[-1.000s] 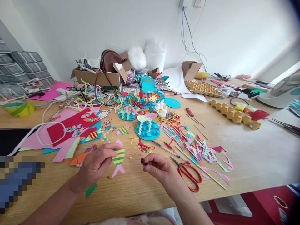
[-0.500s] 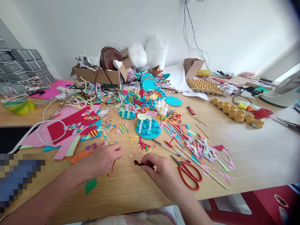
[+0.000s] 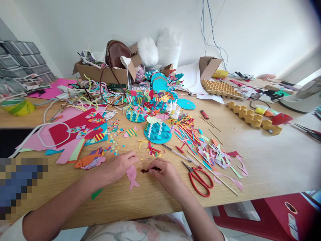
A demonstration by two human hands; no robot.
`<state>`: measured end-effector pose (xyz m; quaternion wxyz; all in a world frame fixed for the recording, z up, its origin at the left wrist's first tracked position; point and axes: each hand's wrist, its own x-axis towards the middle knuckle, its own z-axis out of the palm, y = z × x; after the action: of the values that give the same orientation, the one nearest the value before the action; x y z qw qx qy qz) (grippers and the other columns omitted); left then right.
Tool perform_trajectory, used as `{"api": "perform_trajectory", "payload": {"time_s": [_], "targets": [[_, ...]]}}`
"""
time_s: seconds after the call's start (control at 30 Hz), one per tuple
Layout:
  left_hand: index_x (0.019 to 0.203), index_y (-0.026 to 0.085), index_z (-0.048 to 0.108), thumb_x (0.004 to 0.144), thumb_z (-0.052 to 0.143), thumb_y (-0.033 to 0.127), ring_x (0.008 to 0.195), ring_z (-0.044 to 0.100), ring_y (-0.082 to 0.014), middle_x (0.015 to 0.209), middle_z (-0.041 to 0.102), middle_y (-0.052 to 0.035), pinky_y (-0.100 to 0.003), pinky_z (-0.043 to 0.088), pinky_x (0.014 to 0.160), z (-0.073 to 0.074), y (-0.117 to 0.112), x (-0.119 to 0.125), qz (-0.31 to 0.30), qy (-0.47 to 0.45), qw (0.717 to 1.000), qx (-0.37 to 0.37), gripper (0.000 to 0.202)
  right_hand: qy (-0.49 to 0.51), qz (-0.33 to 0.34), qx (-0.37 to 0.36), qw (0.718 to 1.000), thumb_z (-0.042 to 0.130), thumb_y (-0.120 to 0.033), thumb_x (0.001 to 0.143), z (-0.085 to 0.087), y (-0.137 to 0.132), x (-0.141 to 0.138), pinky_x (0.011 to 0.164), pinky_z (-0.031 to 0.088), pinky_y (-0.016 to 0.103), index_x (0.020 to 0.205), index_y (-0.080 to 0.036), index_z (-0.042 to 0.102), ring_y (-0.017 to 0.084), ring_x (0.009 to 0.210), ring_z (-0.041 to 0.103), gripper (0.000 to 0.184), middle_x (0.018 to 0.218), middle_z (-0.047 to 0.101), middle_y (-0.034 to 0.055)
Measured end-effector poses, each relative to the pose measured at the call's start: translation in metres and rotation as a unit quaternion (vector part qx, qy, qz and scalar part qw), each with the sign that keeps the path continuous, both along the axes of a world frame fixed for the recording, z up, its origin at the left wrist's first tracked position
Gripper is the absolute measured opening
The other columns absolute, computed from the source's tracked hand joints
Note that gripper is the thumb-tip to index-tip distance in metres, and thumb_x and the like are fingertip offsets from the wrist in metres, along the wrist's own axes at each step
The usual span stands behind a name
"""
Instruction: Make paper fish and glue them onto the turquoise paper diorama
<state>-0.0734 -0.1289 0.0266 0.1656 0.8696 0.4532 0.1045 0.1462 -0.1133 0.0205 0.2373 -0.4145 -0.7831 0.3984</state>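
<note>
Pinched at the fingertips of my left hand is a pink paper fish, its forked tail pointing down toward me. My right hand is closed on a dark brown twisted strip, whose curled end sticks out to the left; its exact kind is unclear. Right of that hand lie red-handled scissors with the blades parted. An orange paper fish rests on purple fish shapes to the left. Beyond my hands sits a round blue base with paper waves and a pale fish raised on it.
Paper scraps and a thin wooden stick lie on the right. Further back are a cardboard egg tray, a cardboard box and a brown bag. Pink paper sheets and white cord cover the left.
My left hand has turned and moved right, bringing the pink fish from edge-on to flat view. My right hand still grips the brown strip, slightly further left. The view has shifted a little.
</note>
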Motion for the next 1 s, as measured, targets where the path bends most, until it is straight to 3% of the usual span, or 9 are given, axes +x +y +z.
{"api": "perform_trajectory", "payload": {"time_s": [0.1,0.2,0.4,0.57,0.73,1.0], "targets": [[0.092,0.020,0.062,0.083,0.036,0.007,0.074,0.058,-0.0146,0.080,0.061,-0.0015,-0.024,0.046,0.067,0.004,-0.011,-0.010,0.023,0.000,1.000,-0.019,0.031,0.008,0.017,0.017,1.000,0.056,0.001,0.071,-0.008,0.001,-0.012,0.064,0.042,0.023,0.072,-0.017,0.065,0.012,0.070,0.056,0.020,0.074,0.061,0.0012],[0.101,0.021,0.061,0.084,0.033,0.005,0.085,0.058,-0.0159,0.089,0.063,-0.0020,-0.028,0.048,0.075,-0.005,-0.028,-0.010,0.025,-0.004,0.999,-0.020,0.036,-0.013,0.029,0.052,0.998,0.057,0.000,0.071,-0.015,0.003,-0.023,0.066,0.042,0.023,0.073,-0.016,0.066,0.013,0.072,0.056,0.019,0.073,0.061,0.0019],[0.112,0.015,0.054,0.085,0.033,0.004,0.100,0.054,-0.0176,0.106,0.061,-0.0075,-0.032,0.048,0.087,-0.030,-0.051,-0.003,0.045,-0.006,0.993,0.107,0.037,-0.060,0.044,0.095,0.993,0.059,-0.004,0.075,-0.020,0.004,-0.029,0.066,0.041,0.023,0.074,-0.017,0.067,0.014,0.072,0.054,0.016,0.073,0.059,0.0024],[0.117,0.012,0.051,0.086,0.029,0.004,0.108,0.051,-0.0183,0.114,0.059,-0.0105,-0.034,0.047,0.091,-0.028,-0.050,0.000,0.018,-0.011,0.982,0.188,0.038,-0.071,0.044,0.093,0.992,0.057,-0.003,0.075,-0.020,0.002,-0.026,0.067,0.041,0.024,0.075,-0.017,0.066,0.014,0.074,0.054,0.017,0.075,0.060,0.0027],[0.116,0.011,0.053,0.089,0.031,0.009,0.105,0.053,-0.0183,0.110,0.060,-0.0114,-0.033,0.048,0.089,-0.033,-0.047,0.001,-0.016,-0.017,0.982,0.187,0.035,-0.076,0.043,0.102,0.991,0.058,-0.004,0.075,-0.020,0.002,-0.024,0.069,0.042,0.025,0.074,-0.018,0.066,0.015,0.076,0.055,0.016,0.076,0.060,0.0028],[0.113,0.012,0.055,0.092,0.029,0.013,0.099,0.055,-0.0171,0.103,0.062,-0.0095,-0.032,0.051,0.085,-0.031,-0.044,0.003,-0.014,-0.030,0.982,0.188,0.033,-0.095,0.046,0.112,0.988,0.058,-0.006,0.076,-0.021,0.001,-0.025,0.072,0.042,0.026,0.075,-0.017,0.066,0.016,0.079,0.055,0.014,0.079,0.061,0.0041]]}}
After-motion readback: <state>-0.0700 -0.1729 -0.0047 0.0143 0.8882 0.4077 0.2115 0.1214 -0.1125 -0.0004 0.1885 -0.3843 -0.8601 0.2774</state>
